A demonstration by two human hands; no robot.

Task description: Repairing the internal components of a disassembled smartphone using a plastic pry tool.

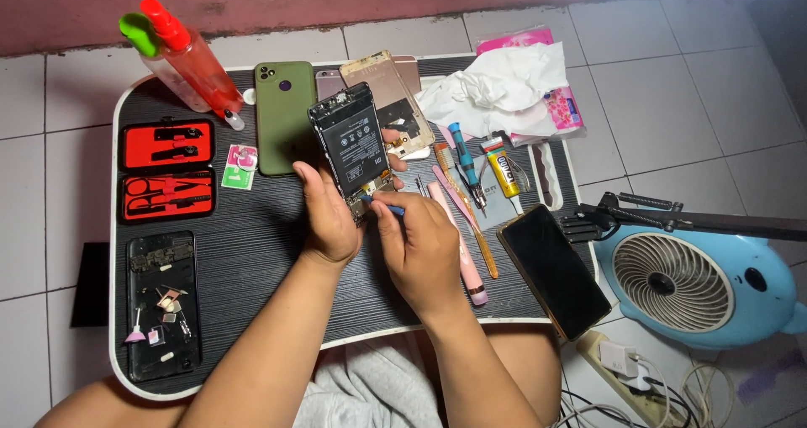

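Above the middle of the tray table [252, 251], left hand [329, 218] is wrapped round an opened phone [351, 146], tilted, battery showing. Right hand [420, 247] is pinched shut on a thin blue tool [388, 210], tip at the phone's lower end, prob. a screw or connector, too small to tell. Next move needs steady, light pressure. Screwdriver [462, 155] lies just right of the phone.

place: home phone-repair corner | floor: pale tiles [689, 83] along a reddish wall | bench [252, 251]: low dark lap tray over the person's legs | tools: red tool case [166, 170] at left, screwdriver [462, 150], glue tube [503, 171], opened phone [351, 146] at centre | right of frame: blue fan [693, 281], power strip [626, 377]
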